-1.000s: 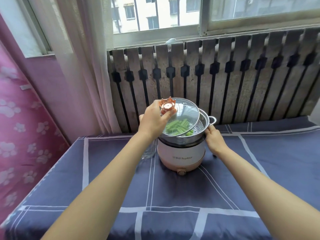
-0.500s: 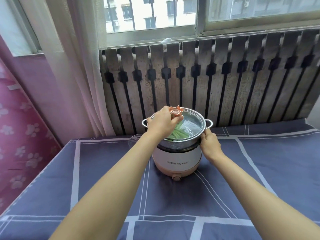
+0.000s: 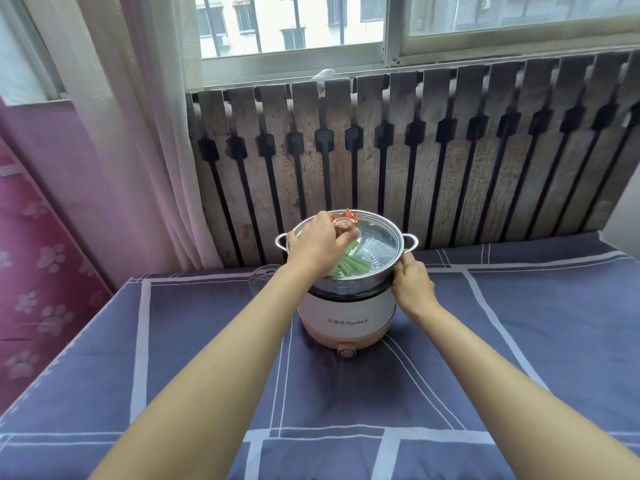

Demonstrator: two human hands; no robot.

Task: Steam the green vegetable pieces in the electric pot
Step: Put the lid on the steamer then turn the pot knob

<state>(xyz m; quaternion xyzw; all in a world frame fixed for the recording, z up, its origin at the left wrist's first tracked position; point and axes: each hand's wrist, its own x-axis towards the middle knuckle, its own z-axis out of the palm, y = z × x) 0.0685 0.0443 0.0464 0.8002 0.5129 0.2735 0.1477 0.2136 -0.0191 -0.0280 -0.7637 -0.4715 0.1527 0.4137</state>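
A white and pink electric pot [image 3: 346, 317] stands on the blue cloth, with a steel steamer basket [image 3: 349, 287] set on top. Green vegetable pieces [image 3: 349, 264] lie inside, seen through the glass lid [image 3: 375, 244], which sits level on the basket. My left hand [image 3: 317, 245] pinches the lid's pink knob [image 3: 344, 225]. My right hand [image 3: 412, 284] grips the basket's right rim, just below its right handle [image 3: 410, 242].
A clear glass [image 3: 261, 277] stands just left of the pot, partly behind my left arm. The blue cloth-covered table [image 3: 519, 341] ends at a slatted wooden panel [image 3: 450, 161] below the window. A curtain [image 3: 145, 133] hangs at the left.
The lid was tilted over the basket a second ago; my left hand has lowered it flat onto the rim. My right hand kept its hold on the basket's right side.
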